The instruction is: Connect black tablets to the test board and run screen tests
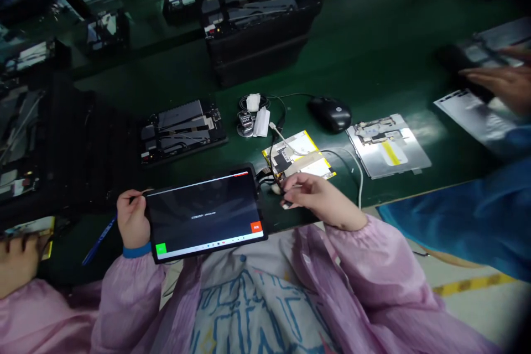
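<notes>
My left hand (133,218) grips the left edge of a tablet (203,193), thumb on top. The tablet is tilted toward me, its dark screen lit, with a green square at lower left and a red square at lower right. Beside its right edge, my right hand (313,196) has its fingers closed around something small and dark, partly hidden. Black cables (265,178) run from the tablet's right side to those fingers. Just behind this hand lies a flat white-and-yellow battery pack (305,149), crossed by a pale cable (360,177).
A black mouse (331,113) and a silver panel (390,146) lie to the right. Behind the tablet sits an opened device (182,130), with stacked devices (257,27) farther back. A blue pen (98,240) is at left. Other people's hands (504,80) show at both sides.
</notes>
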`<state>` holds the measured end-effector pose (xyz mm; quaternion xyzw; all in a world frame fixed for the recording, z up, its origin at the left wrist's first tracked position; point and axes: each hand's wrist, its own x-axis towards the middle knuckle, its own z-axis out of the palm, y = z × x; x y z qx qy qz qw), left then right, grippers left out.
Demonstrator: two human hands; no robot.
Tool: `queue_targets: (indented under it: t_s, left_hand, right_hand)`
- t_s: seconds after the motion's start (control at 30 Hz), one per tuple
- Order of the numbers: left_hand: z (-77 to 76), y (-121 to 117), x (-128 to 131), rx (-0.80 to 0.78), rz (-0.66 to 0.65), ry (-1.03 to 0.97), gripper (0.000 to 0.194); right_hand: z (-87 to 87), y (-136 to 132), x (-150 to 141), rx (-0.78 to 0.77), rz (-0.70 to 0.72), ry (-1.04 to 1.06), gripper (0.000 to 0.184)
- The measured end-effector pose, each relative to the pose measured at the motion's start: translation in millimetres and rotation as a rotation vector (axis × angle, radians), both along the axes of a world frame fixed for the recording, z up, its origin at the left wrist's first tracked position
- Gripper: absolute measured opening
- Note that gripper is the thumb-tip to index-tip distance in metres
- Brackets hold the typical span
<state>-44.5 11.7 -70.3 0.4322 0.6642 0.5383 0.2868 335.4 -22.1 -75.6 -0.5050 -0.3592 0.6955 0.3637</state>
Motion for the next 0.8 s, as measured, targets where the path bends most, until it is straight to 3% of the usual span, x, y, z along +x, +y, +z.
queue_targets:
  t_s: [0.1, 0.23, 0.57, 0.8]
  left_hand:
    - [0.4, 0.2, 0.8, 0.008, -0.001, -0.003, 0.032]
    - [0.5, 0.2, 1.0, 0.005, -0.009, 0.0, 0.03]
    - [-0.5, 1.3, -0.5, -0.01, 0.014, 0.076, 0.03]
    - [1.6, 1.6, 2.6, 0.011, 0.015, 0.056, 0.029]
  right_hand:
    - [-9.4, -0.3, -23.7, -0.014, -0.051, 0.153, 0.036]
    - [-17.2, -2.5, -37.1, 0.053, -0.112, 0.153, 0.035]
    - [-22.7, 1.9, -36.9, 0.25, -0.067, -0.094, 0.035]
    - [-24.5, 9.3, -38.4, 0.248, -0.029, 0.015, 0.032]
